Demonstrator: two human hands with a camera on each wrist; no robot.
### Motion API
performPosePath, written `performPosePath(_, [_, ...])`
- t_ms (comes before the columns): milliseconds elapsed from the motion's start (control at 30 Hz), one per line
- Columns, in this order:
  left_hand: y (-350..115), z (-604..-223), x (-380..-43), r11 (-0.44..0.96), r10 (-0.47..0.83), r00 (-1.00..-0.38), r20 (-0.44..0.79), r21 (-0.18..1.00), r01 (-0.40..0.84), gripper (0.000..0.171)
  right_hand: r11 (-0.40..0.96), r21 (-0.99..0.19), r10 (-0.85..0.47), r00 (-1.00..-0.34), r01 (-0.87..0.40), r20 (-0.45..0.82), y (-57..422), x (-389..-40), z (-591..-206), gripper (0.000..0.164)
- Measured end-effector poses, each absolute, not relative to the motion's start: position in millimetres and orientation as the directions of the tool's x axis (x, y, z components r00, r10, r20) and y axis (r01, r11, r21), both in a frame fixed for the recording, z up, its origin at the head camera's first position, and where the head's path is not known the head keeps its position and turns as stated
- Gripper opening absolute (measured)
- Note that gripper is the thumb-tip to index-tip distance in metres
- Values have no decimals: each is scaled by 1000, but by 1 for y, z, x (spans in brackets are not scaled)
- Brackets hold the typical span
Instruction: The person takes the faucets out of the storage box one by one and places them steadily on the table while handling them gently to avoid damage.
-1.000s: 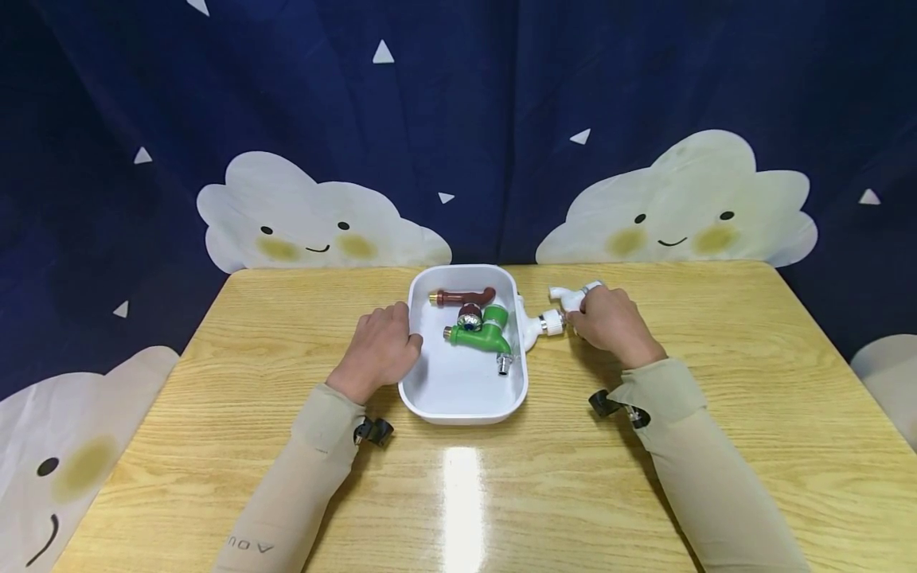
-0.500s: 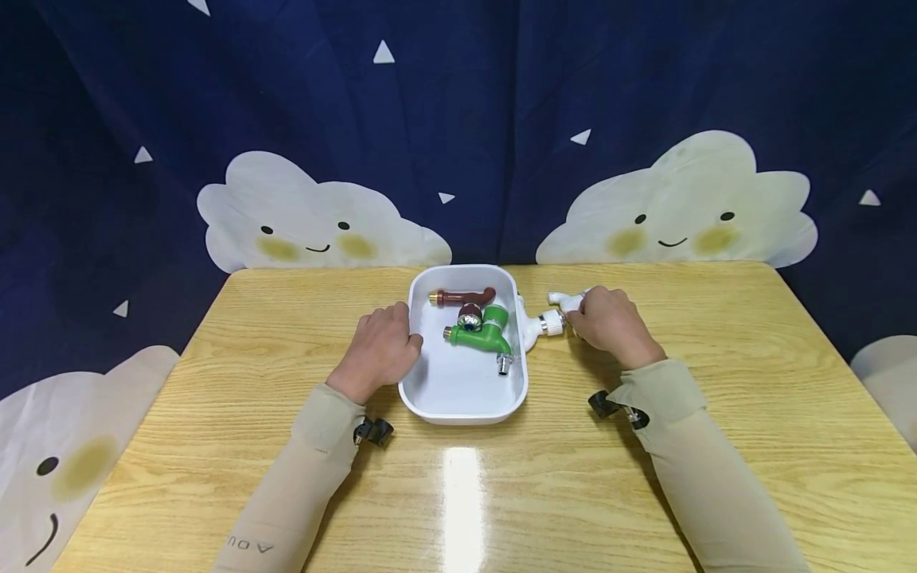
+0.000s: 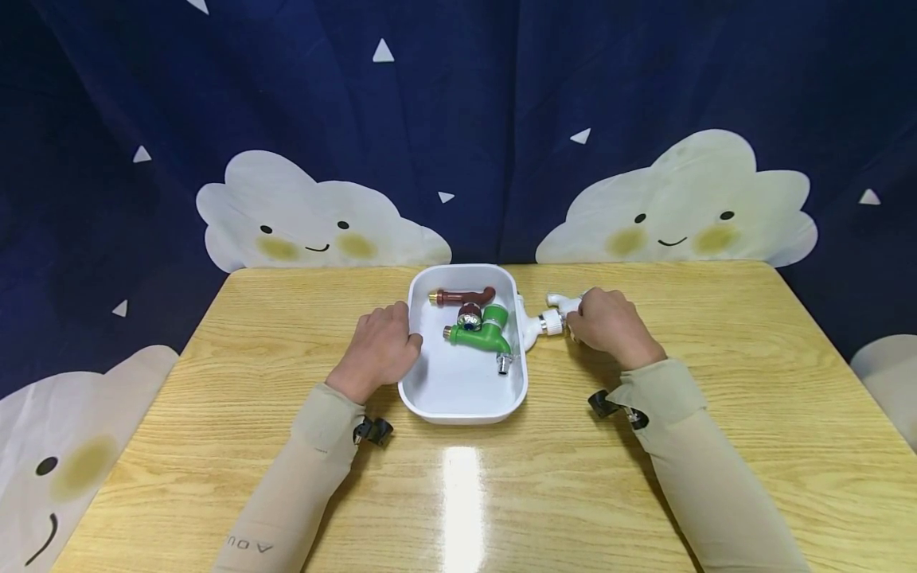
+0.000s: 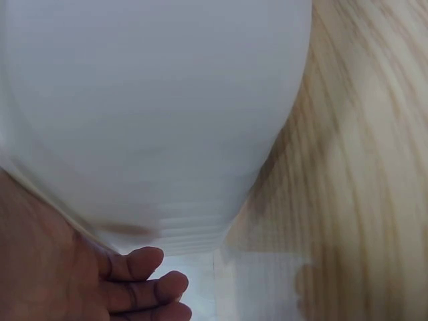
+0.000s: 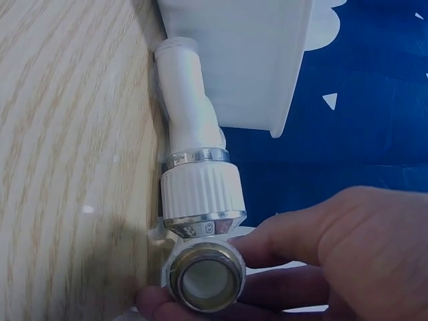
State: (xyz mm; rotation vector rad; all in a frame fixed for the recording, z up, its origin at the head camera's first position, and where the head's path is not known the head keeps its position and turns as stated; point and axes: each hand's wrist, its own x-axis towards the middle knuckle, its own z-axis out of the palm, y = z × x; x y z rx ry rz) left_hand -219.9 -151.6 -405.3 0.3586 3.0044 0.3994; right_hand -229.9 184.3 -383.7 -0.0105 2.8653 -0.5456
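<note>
Grips the rim of the white tub [image 3: 462, 395], just right of the left hand [image 3: 380, 346], with curled fingers. Pinches the first white tap [image 3: 566, 303] between thumb and fingers of the right hand [image 3: 610, 322], low over the table [image 3: 573, 477], a round brass-ringed mouth turned back toward the wrist. Has a second white tap [image 3: 532, 328] just left of the right hand, beside the tub's wall.

May knock the second tap's ribbed knob [image 5: 202, 189] by swinging the right hand leftward, given so little room there; cannot tell about contact between the two taps. Could lose the first white tap by pinching too lightly on smooth, rounded plastic. Could tip or drag the tub by pulling on one side only, sending the green tap [image 3: 476, 338] and brown tap [image 3: 462, 298], both right of the left hand, sliding over the slick bottom.

Note glossy walls and rounded corners on the tub; fluting and chrome collars on the knob; a metal nozzle on the green tap; a hooked spout and brass thread on the brown one; streaked, shiny wood grain under both hands.
</note>
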Motion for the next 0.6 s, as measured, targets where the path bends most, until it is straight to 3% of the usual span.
performPosePath(600, [-152, -405, -220, 936, 246, -968, -56, 275, 222, 34, 948, -319, -62, -977, 6, -202, 183, -227, -381, 38])
